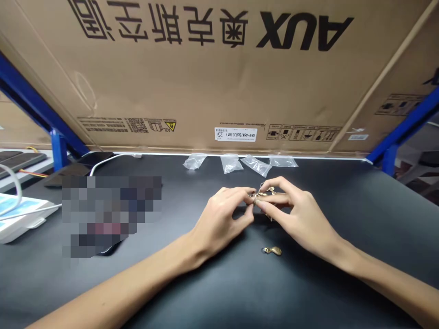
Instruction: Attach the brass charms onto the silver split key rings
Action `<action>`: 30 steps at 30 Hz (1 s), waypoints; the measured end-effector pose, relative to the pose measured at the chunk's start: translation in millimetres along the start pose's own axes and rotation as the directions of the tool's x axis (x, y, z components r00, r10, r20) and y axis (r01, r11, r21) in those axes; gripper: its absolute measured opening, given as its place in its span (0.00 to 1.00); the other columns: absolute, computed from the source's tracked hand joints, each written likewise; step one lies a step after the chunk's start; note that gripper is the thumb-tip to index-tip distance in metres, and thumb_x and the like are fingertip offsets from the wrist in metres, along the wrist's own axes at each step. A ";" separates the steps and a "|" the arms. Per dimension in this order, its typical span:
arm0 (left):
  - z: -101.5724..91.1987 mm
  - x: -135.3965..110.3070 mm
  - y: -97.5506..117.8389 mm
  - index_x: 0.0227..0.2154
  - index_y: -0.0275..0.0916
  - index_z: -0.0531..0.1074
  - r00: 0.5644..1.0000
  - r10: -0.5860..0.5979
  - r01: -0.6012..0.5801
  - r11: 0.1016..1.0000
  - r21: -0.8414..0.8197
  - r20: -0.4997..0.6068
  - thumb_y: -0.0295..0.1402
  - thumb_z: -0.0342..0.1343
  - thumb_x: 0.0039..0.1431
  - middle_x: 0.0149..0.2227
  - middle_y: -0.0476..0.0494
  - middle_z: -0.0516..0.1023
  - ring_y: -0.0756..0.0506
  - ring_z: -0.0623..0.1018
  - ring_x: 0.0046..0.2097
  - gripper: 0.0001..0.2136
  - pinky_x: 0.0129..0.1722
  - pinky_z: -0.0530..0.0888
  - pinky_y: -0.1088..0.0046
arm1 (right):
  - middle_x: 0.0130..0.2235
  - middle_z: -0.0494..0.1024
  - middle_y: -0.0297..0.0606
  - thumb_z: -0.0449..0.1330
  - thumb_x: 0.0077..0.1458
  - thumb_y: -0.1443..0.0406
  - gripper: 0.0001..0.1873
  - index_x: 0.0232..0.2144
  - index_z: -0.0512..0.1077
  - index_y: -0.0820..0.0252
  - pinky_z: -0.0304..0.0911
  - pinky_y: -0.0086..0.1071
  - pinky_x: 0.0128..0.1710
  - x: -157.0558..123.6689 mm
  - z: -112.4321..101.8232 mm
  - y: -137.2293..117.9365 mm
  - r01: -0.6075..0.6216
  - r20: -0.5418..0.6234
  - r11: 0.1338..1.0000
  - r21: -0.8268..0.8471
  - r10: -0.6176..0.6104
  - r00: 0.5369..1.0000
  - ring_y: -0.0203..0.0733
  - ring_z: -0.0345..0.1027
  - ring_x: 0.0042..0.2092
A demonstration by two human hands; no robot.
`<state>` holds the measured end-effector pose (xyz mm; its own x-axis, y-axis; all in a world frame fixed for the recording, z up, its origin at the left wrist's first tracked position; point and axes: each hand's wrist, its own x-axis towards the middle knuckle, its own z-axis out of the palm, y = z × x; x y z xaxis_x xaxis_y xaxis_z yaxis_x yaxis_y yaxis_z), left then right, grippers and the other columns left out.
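Both my hands meet over the middle of the black table (240,283). My left hand (222,219) is closed in a pinch on a small gold-coloured metal piece with a ring (262,193). My right hand (295,212) pinches the same piece from the other side, fingers pressed together around it. Much of the piece is hidden by my fingertips. A loose gold-coloured clasp (272,250) lies on the table just below my right hand, touched by neither hand.
Several small clear plastic bags (236,162) lie along the table's far edge, under a large cardboard box (219,68) printed AUX. A blurred dark object (109,214) and a white cable (103,162) are at left, with white trays (17,214) beyond. Blue frame posts (58,148) stand at both sides.
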<state>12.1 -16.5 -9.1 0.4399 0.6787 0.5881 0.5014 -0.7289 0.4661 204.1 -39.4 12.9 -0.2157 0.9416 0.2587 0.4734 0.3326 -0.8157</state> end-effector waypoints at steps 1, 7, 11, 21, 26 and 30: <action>0.3 -0.2 -0.1 0.31 0.40 0.72 1.000 0.007 -0.007 1.000 -0.004 0.002 0.26 0.55 0.59 0.45 0.45 0.82 0.46 0.80 0.45 0.03 0.48 0.74 0.67 | 0.38 0.84 0.37 0.60 0.61 0.57 0.11 0.43 0.68 0.53 0.72 0.38 0.40 0.0 -0.9 -0.6 -0.001 0.004 1.000 -0.009 0.001 1.000 0.47 0.79 0.40; -3.8 1.3 5.0 0.33 0.41 0.70 0.997 -0.072 0.071 0.993 -0.095 -0.012 0.26 0.54 0.59 0.46 0.46 0.82 0.46 0.80 0.47 0.03 0.49 0.74 0.67 | 0.39 0.82 0.35 0.63 0.57 0.58 0.14 0.43 0.63 0.52 0.74 0.32 0.31 -0.9 2.1 1.6 -0.044 -0.003 0.991 0.127 0.045 0.999 0.40 0.78 0.32; -13.8 7.7 11.2 0.30 0.40 0.68 0.978 -0.179 0.148 0.957 -0.248 -0.110 0.27 0.54 0.59 0.44 0.44 0.82 0.44 0.80 0.48 0.03 0.49 0.74 0.68 | 0.36 0.78 0.33 0.63 0.56 0.62 0.17 0.44 0.61 0.53 0.71 0.28 0.23 1.2 8.1 12.3 -0.121 0.095 0.969 0.218 0.102 0.990 0.35 0.74 0.25; -6.9 6.2 5.4 0.29 0.40 0.72 0.969 -0.248 0.240 0.939 -0.246 -0.002 0.26 0.56 0.56 0.44 0.47 0.82 0.45 0.80 0.45 0.03 0.49 0.72 0.67 | 0.41 0.79 0.35 0.62 0.59 0.60 0.09 0.42 0.73 0.53 0.72 0.29 0.33 1.2 -5.6 -2.2 0.150 -0.023 0.988 -0.023 -0.151 0.988 0.40 0.75 0.41; -5.2 2.7 7.1 0.30 0.40 0.73 0.976 -0.215 0.214 0.947 -0.238 0.023 0.28 0.57 0.57 0.44 0.46 0.82 0.44 0.80 0.45 0.02 0.49 0.72 0.65 | 0.40 0.81 0.33 0.62 0.59 0.63 0.07 0.42 0.75 0.54 0.71 0.28 0.36 -0.6 3.8 3.3 0.198 -0.021 0.973 -0.114 -0.202 0.979 0.37 0.76 0.39; -5.1 3.2 8.7 0.30 0.40 0.73 0.964 -0.263 0.265 0.926 -0.268 0.045 0.29 0.57 0.57 0.45 0.46 0.82 0.43 0.79 0.47 0.02 0.50 0.72 0.65 | 0.38 0.82 0.33 0.62 0.60 0.65 0.07 0.41 0.76 0.55 0.70 0.28 0.34 -0.5 4.2 8.2 0.247 -0.035 0.955 -0.164 -0.256 0.966 0.37 0.75 0.35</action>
<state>14.0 -21.0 0.2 0.3253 0.8499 0.4146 0.3811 -0.5191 0.7650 204.5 -37.3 3.9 -0.2995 0.8263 0.4769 0.5390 0.5590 -0.6301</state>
